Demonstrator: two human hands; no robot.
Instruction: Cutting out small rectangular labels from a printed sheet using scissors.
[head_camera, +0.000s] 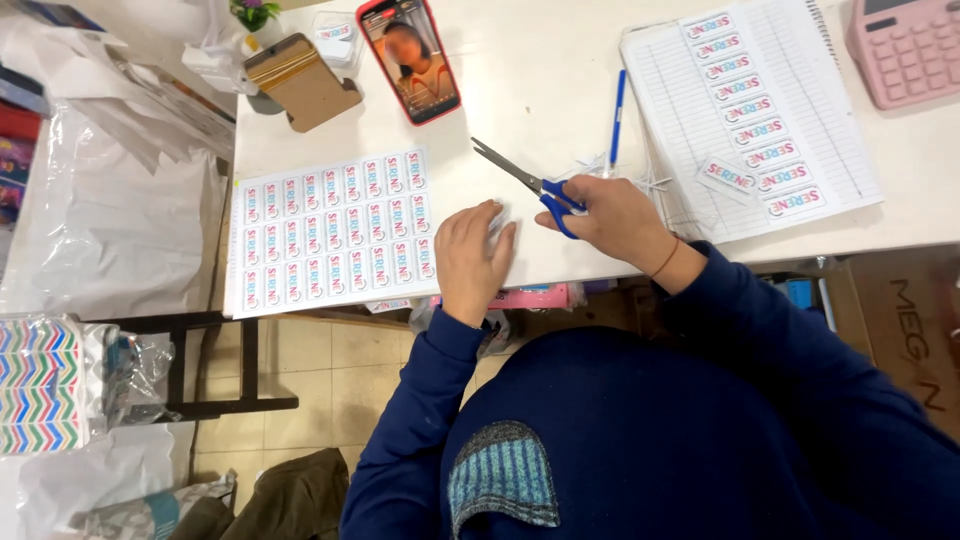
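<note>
I judge I'm mid-cutting labels: my right hand (618, 215) grips blue-handled scissors (535, 187) at centre frame, left hand (470, 262) pinches a small cut label on the tabletop (530, 90); the sticker sheet (335, 232) left needs trimming next.

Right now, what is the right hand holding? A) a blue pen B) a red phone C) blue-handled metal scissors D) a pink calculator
C: the right hand has its fingers through the blue-handled metal scissors, whose blades point away over the white table.
</note>
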